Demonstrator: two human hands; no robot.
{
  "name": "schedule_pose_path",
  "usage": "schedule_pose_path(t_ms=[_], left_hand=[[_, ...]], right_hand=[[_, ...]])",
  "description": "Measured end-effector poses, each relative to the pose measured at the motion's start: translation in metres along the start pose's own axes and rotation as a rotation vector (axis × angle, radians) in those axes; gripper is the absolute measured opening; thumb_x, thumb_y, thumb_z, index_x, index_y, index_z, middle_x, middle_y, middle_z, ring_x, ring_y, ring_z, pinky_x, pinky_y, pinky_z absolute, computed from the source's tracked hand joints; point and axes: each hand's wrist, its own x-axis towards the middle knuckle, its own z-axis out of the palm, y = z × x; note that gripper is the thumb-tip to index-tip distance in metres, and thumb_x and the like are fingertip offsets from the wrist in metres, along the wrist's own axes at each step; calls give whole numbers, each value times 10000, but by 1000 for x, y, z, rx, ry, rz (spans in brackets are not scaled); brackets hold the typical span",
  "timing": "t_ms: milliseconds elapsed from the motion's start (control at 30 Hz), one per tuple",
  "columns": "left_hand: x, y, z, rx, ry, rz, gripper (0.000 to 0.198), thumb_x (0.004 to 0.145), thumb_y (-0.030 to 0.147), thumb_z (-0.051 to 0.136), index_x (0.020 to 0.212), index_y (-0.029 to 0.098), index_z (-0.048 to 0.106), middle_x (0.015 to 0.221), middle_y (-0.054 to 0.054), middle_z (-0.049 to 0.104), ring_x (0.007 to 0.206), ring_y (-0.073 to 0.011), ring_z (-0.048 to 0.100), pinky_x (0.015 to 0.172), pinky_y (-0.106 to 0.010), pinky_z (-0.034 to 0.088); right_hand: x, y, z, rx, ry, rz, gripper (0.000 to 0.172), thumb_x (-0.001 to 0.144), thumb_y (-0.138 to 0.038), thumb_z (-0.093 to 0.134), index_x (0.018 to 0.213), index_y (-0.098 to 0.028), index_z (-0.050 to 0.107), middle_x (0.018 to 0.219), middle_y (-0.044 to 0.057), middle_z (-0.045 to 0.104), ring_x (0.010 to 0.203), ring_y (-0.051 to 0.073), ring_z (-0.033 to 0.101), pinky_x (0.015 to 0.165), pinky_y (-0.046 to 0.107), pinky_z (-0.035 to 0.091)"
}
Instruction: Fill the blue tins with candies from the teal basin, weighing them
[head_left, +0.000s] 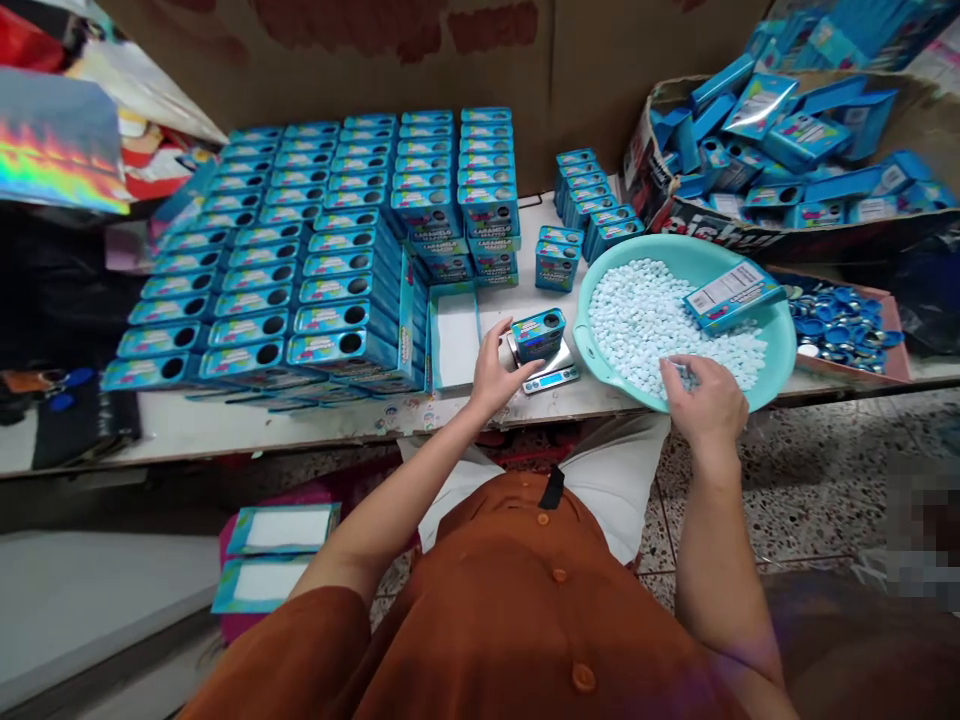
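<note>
My left hand (495, 375) curls round a small blue candy tin (538, 335), thumb at its front and fingers at its left side. The tin has a dark round hole in its top and sits upright on a small digital scale (551, 380) with a lit display. My right hand (703, 400) is at the near rim of a turquoise basin (784, 345), its fingers closed among small white candies (637, 310); its fingertips are partly hidden. Another blue tin (735, 295) lies on its side on the candies, at the back right of the basin.
Stacked rows of blue tins (255, 290) fill the left of the table. A shallow open box (456, 335) stands beside them. Several tins (592, 200) stand behind the scale. Right are a carton (660, 185) of loose tins and a box of round lids (840, 325).
</note>
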Motion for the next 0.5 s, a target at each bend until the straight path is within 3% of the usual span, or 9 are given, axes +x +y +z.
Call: schedule_pose_path(t_ms=[200, 333, 500], left_hand=[[-48, -8, -33, 269, 183, 152, 495, 810, 377, 658, 1236, 198, 480, 1198, -116, 577, 1160, -248, 523, 1015, -435, 404], [-76, -32, -46, 380, 175, 208, 402, 843, 340, 597, 1205, 195, 499, 1143, -115, 596, 1131, -251, 525, 1016, -452, 381], [-85, -48, -49, 451, 168, 295, 372, 853, 294, 568, 1209, 203, 508, 1155, -109, 612, 1132, -241, 526, 1006, -440, 392]], right_hand=[[1, -1, 0, -20, -13, 21, 315, 881, -444, 533, 973, -216, 731, 987, 85, 719, 911, 255, 606, 765, 349, 416], [1, 0, 0, -33, -16, 32, 345, 876, -469, 527, 967, -210, 735, 983, 94, 721, 901, 262, 611, 755, 353, 419], [2, -1, -1, -45, -17, 24, 347, 873, -475, 527, 958, -213, 737, 981, 81, 727, 888, 252, 622, 747, 334, 414]])
